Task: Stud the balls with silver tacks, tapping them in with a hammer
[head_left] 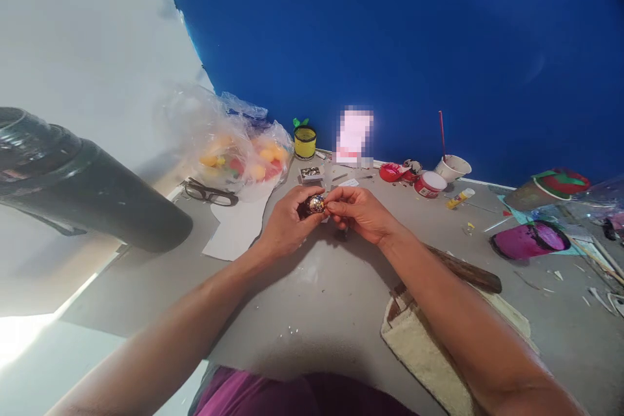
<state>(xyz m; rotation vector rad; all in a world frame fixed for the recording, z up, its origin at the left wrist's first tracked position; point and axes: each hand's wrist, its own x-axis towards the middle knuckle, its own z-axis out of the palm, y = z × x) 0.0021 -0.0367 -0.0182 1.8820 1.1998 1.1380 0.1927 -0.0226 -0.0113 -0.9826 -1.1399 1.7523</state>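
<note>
My left hand (287,221) is curled around a small dark ball (316,204) covered with shiny glittery bits, holding it above the grey table (312,299). My right hand (361,211) meets it from the right, its fingertips pinched against the ball's side. Both hands sit at the middle of the view, close together. A small open box (311,173) with shiny pieces lies just beyond the hands.
A clear plastic bag of coloured balls (238,156) and glasses (209,193) lie at left on white paper (234,231). A yellow cup (305,142), red pots (429,183), a paper cup with a brush (452,167) and a purple dish (529,240) stand along the back and right. A large dark cylinder (88,188) juts in at left.
</note>
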